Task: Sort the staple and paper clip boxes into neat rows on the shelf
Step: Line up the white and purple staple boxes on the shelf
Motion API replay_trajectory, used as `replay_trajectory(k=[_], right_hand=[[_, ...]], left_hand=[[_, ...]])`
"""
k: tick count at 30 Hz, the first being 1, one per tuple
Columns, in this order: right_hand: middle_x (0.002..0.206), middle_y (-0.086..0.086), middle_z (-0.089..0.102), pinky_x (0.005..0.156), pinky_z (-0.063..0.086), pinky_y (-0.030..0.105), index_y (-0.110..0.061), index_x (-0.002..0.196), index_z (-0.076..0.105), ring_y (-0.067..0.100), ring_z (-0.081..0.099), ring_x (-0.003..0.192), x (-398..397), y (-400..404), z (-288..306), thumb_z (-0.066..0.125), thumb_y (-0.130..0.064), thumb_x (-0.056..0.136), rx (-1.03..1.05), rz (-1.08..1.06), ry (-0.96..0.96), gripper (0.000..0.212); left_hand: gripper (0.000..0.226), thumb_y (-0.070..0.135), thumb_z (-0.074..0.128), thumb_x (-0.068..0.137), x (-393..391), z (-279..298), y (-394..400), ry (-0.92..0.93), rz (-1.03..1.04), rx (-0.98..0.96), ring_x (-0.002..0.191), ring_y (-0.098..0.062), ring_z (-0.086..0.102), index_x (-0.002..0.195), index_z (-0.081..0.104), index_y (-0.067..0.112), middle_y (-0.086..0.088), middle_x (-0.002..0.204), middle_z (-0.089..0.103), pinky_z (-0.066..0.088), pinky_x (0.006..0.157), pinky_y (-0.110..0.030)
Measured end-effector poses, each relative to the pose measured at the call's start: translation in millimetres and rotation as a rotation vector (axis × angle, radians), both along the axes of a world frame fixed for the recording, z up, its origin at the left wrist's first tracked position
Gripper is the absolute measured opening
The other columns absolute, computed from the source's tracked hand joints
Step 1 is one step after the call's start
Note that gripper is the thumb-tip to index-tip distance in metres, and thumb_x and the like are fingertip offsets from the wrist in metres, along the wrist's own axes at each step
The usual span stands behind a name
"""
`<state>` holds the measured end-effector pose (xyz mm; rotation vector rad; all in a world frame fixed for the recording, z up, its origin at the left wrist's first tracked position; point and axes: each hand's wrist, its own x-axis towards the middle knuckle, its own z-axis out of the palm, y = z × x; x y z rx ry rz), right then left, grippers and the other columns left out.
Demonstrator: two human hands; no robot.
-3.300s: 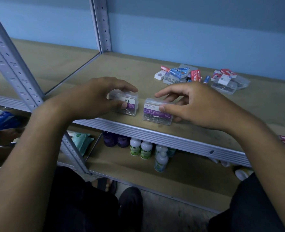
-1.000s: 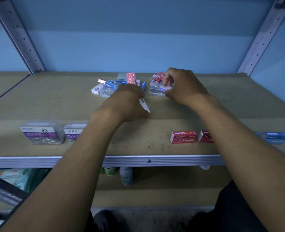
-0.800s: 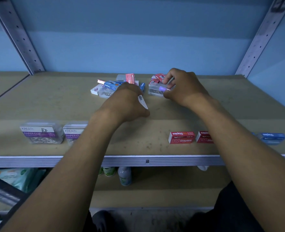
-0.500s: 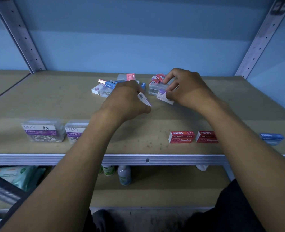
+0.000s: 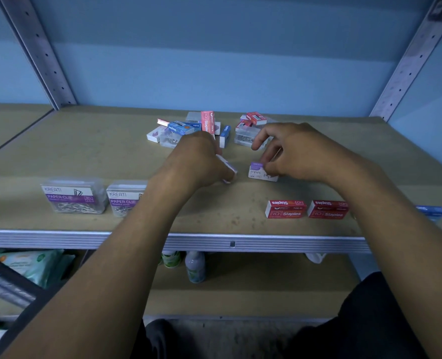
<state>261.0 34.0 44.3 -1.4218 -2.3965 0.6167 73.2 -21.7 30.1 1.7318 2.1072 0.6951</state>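
The left forearm point(image 5: 126, 239) hides half the second paper clip box point(image 5: 125, 199)

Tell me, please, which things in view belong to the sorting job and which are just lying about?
Job: clear paper clip boxes, red staple boxes, blue box, unsorted pile, white staples box held by right hand, another in left hand.
Lying about: bottles, wipes packs on the lower shelf.
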Motion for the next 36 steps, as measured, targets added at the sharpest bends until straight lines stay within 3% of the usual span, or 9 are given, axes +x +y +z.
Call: replay_trajectory(k=[3,12,14,16,19,24,27,31,36], right_hand=[[0.087,-0.013,0.075,0.08,0.057,0.029,-0.034,0.103,0.066,0.002,0.069,0.08,2,0,0,0.075,-0.007,0.079,-0.009,0.005,-0.008,0.038],[0.093,-0.017,0.074,0.08,0.053,0.019,-0.034,0.103,0.073,-0.003,0.067,0.083,4,-1,0,0.064,-0.014,0.085,0.011,0.017,-0.057,0.028],[0.092,-0.016,0.075,0.077,0.051,0.014,-0.032,0.101,0.076,-0.003,0.068,0.083,5,0,0,0.068,-0.015,0.085,0.015,0.023,-0.066,0.025],[0.091,-0.015,0.076,0.075,0.049,0.012,-0.031,0.101,0.077,-0.003,0.068,0.084,5,1,0,0.072,-0.017,0.084,0.02,0.027,-0.073,0.022],[0.091,-0.015,0.077,0.072,0.046,0.008,-0.031,0.099,0.079,-0.005,0.067,0.085,4,2,-2,0.077,-0.018,0.083,0.049,0.037,-0.101,0.02],[0.089,-0.015,0.076,0.067,0.04,0.002,-0.031,0.097,0.079,-0.011,0.064,0.08,3,1,-3,0.079,-0.014,0.082,0.077,0.041,-0.128,0.023],[0.091,-0.014,0.076,0.069,0.043,0.005,-0.032,0.098,0.079,-0.008,0.065,0.082,4,1,-1,0.08,-0.015,0.082,0.087,0.041,-0.134,0.024],[0.089,-0.014,0.076,0.071,0.046,0.01,-0.032,0.098,0.08,-0.006,0.067,0.082,4,-4,1,0.082,-0.016,0.08,0.078,0.047,-0.103,0.024],[0.083,-0.013,0.076,0.077,0.052,0.015,-0.033,0.094,0.08,-0.004,0.069,0.079,3,-16,7,0.083,-0.015,0.079,0.051,0.07,-0.017,0.023]], left_hand=[[0.051,0.03,0.085,0.069,-2,-1,-1,-0.007,-0.017,-0.026,0.102,-0.019,0.06,0.114,0.065,0.017,-0.002,0.114,0.063,0.049,0.082,-0.025],[0.058,0.034,0.084,0.07,-10,0,-6,-0.098,-0.043,-0.054,0.107,-0.016,0.059,0.122,0.062,0.023,0.004,0.12,0.061,0.05,0.093,-0.029],[0.049,0.043,0.079,0.073,-8,0,-4,-0.146,0.012,-0.031,0.095,-0.011,0.06,0.115,0.063,0.022,0.005,0.109,0.065,0.052,0.082,-0.027],[0.047,0.052,0.073,0.077,-4,0,-2,-0.128,0.078,0.011,0.079,-0.008,0.055,0.107,0.061,0.018,0.006,0.093,0.062,0.042,0.061,-0.019],[0.05,0.056,0.07,0.078,4,-1,0,-0.003,0.161,0.053,0.079,-0.017,0.049,0.101,0.057,0.014,-0.001,0.095,0.056,0.028,0.049,-0.02],[0.044,0.036,0.077,0.071,8,-6,10,0.103,0.127,-0.008,0.084,-0.02,0.059,0.106,0.064,0.012,-0.006,0.105,0.064,0.038,0.052,-0.023],[0.038,0.026,0.076,0.074,9,-6,10,0.162,0.07,0.037,0.097,-0.022,0.064,0.109,0.069,0.013,-0.008,0.111,0.066,0.05,0.071,-0.025],[0.017,0.019,0.077,0.077,6,0,-3,0.144,-0.055,0.067,0.096,-0.021,0.065,0.094,0.077,0.02,-0.003,0.101,0.072,0.051,0.078,-0.026],[0.019,0.013,0.08,0.072,-2,12,-27,0.093,-0.094,0.043,0.083,-0.014,0.07,0.086,0.078,0.026,0.005,0.083,0.075,0.056,0.076,-0.028]])
